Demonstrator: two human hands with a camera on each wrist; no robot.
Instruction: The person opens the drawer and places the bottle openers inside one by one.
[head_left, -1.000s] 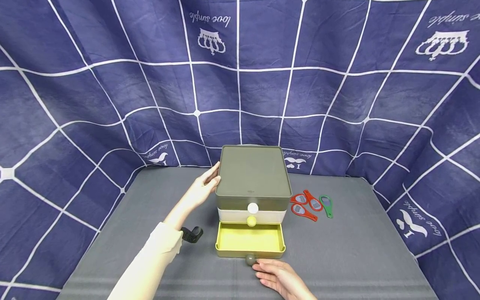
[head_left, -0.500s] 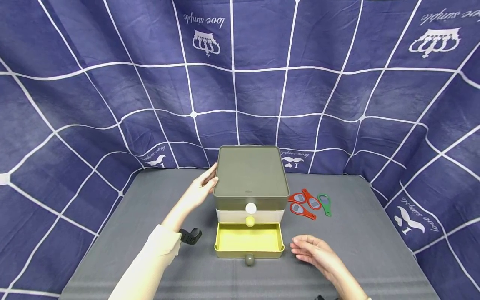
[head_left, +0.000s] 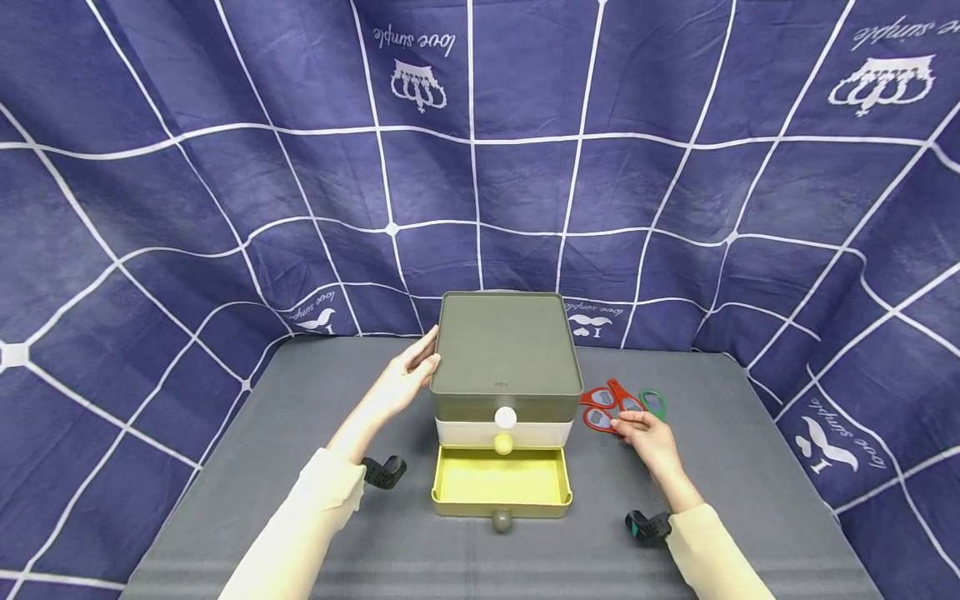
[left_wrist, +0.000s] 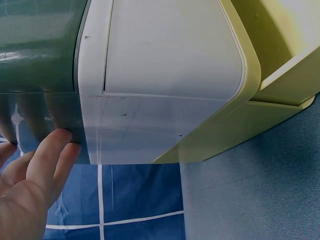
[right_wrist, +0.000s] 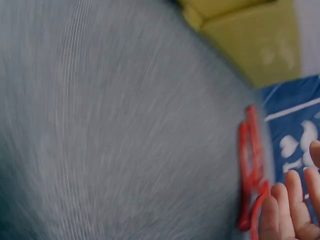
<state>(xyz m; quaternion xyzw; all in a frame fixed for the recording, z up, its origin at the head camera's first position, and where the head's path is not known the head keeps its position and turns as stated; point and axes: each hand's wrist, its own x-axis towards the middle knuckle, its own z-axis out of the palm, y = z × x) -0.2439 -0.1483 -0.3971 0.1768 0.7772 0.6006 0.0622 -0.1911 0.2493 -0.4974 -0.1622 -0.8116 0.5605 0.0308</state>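
Observation:
A small drawer box (head_left: 510,342) has a dark olive top, a white middle layer and yellow below. Its lowest drawer (head_left: 502,479) is pulled out, with a dark round knob (head_left: 502,521) in front. My left hand (head_left: 397,379) rests its fingers against the box's left side; in the left wrist view the fingertips (left_wrist: 61,134) touch the dark upper part. My right hand (head_left: 648,437) hovers by several flat red tools (head_left: 598,419) with oval loop heads. A green tool (head_left: 654,403) of the same shape is partly behind it. In the right wrist view its fingers (right_wrist: 295,190) are extended, holding nothing.
A grey cloth (head_left: 337,533) covers the table. Blue curtain (head_left: 300,183) with white lines surrounds the back and sides. White (head_left: 506,417) and yellow (head_left: 503,443) knobs stick out above the pulled-out drawer. Each wrist wears a black strap (head_left: 648,527).
My right hand has left the dark drawer knob, moved right, then forward to the red tools. The left hand has stayed at the box, and the drawer has stayed out.

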